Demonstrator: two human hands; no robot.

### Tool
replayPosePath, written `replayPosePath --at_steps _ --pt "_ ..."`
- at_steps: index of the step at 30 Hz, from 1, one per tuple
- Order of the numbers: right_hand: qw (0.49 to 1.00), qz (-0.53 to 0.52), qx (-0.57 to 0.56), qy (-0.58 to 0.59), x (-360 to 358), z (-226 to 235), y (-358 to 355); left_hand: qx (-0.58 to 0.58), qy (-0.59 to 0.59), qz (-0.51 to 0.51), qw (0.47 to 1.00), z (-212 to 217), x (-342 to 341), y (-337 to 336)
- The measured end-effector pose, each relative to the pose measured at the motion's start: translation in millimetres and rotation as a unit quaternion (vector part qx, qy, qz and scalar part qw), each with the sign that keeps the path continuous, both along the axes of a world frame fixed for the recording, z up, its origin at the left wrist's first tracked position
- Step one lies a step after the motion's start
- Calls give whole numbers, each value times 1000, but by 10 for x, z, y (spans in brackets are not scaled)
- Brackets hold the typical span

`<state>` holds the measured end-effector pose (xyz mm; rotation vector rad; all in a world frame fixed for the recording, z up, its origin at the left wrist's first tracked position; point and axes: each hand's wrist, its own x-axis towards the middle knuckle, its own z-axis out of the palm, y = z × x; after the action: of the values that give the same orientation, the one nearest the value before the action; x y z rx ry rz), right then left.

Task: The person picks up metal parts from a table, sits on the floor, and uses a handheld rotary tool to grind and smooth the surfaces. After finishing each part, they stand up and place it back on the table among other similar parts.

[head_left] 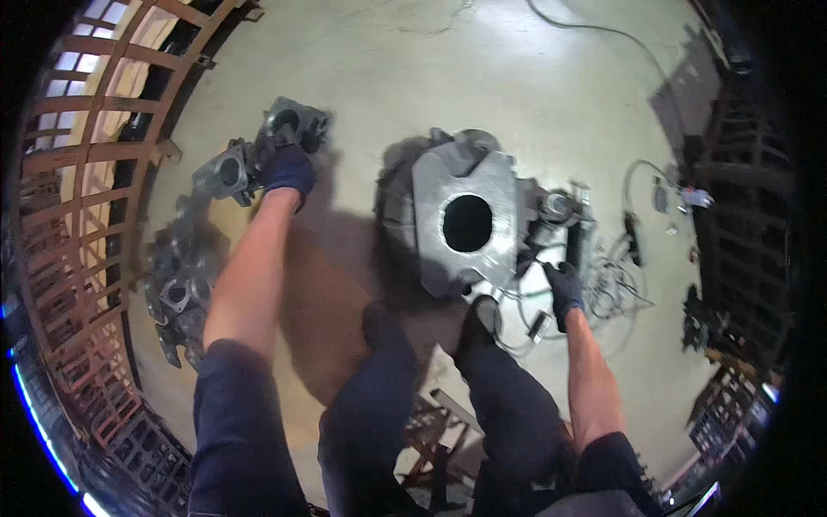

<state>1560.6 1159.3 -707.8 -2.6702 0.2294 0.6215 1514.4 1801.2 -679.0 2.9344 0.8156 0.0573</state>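
My left hand (289, 170), in a dark blue glove, reaches far left and grips the near edge of a grey metal casting (303, 121) with a round bore. A second casting (226, 175) with a hole lies against its left side. Between my arms stands a large grey metal housing (439, 194), its flat top face pierced by a big round opening. My right hand (564, 293), gloved too, hangs to the right of the housing, beside cables and a dark upright tool-like thing (574, 246). Its fingers are partly stretched, and I make out nothing in them.
More grey castings (177, 293) lie at the left. A rusty metal lattice cage (86, 155) runs along the left side. Thin cables (616, 289) are tangled on the floor at right, before dark racks (745, 207). My legs and shoes (484, 319) stand close to the housing.
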Motion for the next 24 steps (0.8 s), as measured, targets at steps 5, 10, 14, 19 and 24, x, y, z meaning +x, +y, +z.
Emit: replayPosePath --at_steps 5,10,14,19,24 --pt "987 -94 126 28 143 -710 338 16 129 82 988 -593 184 155" --pt "989 86 -112 -32 248 -341 755 33 117 54 991 -188 231 260" --pt "988 90 -109 -63 226 -255 780 6 78 76 994 -87 149 170" --pt "991 74 -62 -95 131 -303 736 -239 137 122 954 569 -13 -86" --pt "994 -33 107 -14 99 -509 689 -208 -37 55 976 1299 -442 -872"
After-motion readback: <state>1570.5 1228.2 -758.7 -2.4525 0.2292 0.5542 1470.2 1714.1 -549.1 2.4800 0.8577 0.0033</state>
